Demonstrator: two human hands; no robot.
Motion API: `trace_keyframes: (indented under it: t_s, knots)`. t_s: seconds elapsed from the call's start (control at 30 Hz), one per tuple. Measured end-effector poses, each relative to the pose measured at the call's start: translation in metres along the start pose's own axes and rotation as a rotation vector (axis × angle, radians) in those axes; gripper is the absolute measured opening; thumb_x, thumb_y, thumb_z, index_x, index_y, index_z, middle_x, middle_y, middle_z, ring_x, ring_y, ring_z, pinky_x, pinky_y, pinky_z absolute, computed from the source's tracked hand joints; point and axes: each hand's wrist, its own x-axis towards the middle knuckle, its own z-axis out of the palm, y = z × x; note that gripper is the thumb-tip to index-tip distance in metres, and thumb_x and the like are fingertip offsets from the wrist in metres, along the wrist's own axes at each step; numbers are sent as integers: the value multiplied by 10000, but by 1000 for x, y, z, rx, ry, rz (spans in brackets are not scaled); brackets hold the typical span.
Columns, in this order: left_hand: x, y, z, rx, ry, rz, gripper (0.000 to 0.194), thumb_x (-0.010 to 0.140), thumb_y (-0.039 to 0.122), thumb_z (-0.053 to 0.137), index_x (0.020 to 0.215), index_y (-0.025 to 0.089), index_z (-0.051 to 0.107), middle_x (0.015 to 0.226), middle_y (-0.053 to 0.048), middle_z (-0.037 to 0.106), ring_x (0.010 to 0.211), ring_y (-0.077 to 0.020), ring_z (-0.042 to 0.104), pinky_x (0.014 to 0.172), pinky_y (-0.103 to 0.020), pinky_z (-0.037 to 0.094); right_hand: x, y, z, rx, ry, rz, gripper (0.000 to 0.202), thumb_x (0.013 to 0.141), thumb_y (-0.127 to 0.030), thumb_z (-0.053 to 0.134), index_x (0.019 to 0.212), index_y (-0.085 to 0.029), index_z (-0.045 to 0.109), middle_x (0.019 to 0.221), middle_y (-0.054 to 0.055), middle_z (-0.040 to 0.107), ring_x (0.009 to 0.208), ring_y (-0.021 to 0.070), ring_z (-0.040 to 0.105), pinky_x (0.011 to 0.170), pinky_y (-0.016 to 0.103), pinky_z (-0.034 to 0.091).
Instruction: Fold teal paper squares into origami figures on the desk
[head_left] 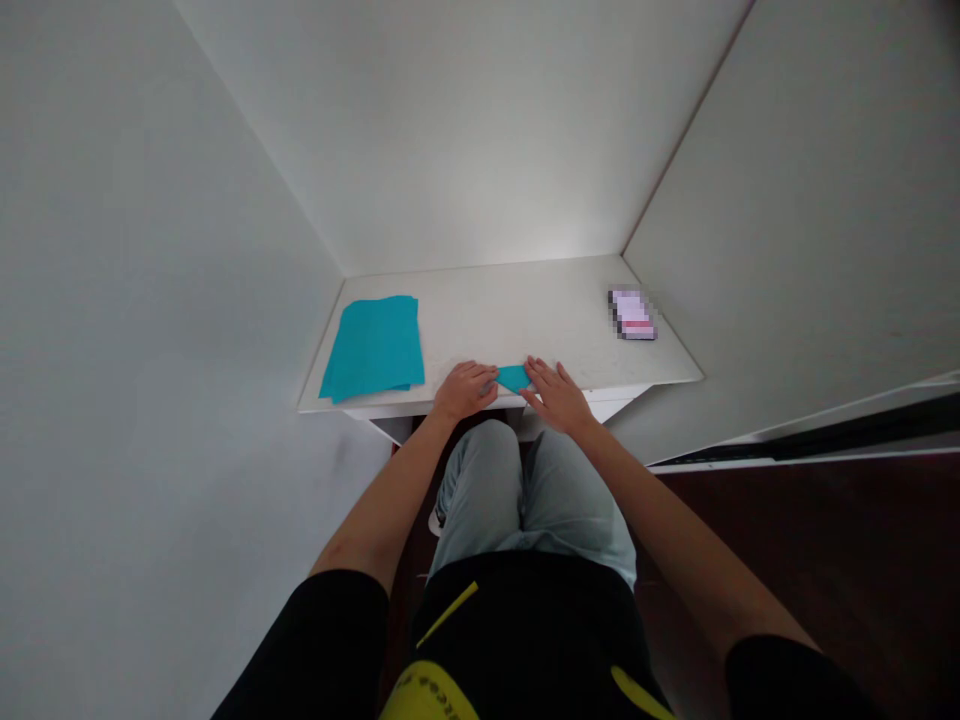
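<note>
A small folded piece of blue paper [514,377] lies at the front edge of the white table [517,315], between my two hands. My left hand [469,387] rests on its left end, with the fingers close together and pointing right. On the right end lie the spread fingers of my right hand [556,393], with the thumb near the paper's lower edge. Parts of the paper under the fingertips are hidden.
A stack of blue sheets [377,345] lies at the table's left end, slightly over the front edge. A phone [632,314], partly blurred, lies at the right end. White walls enclose the table at the back and both sides.
</note>
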Motion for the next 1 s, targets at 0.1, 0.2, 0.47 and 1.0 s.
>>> trace_keyframes:
  t_s: [0.1, 0.2, 0.47, 1.0]
  knots:
    - [-1, 0, 0, -17, 1, -8, 265, 963, 269, 694, 1198, 233, 811, 1270, -111, 814, 1125, -269, 765, 1095, -498, 555, -7, 17, -4, -5, 3, -3, 728, 1135, -570, 363, 1718, -134, 382, 1738, 185, 412, 1621, 348, 410, 1342, 633, 273]
    - [-2, 0, 0, -23, 9, -4, 314, 937, 342, 748, 1225, 227, 801, 1290, -118, 807, 1149, -290, 758, 1116, -512, 536, -11, 28, -4, 14, 12, -33, 762, 1109, -590, 441, 1738, -170, 342, 1748, 172, 406, 1626, 339, 402, 1345, 613, 275]
    - [-2, 3, -5, -39, -7, -28, 439, 913, 516, 813, 1241, 226, 788, 1284, -140, 795, 1161, -324, 728, 1112, -523, 504, -10, 30, 0, 83, 54, -8, 712, 1064, -567, 557, 1668, -203, 456, 1706, 164, 494, 1597, 340, 448, 1330, 601, 299]
    - [6, -5, -3, -92, 62, -143, 267, 1092, 394, 618, 1028, 221, 811, 996, -103, 792, 993, -243, 711, 989, -425, 554, 4, 22, -10, 344, 111, 202, 272, 1068, -478, 552, 1096, -283, 740, 1463, 94, 731, 1464, 337, 598, 1270, 680, 316]
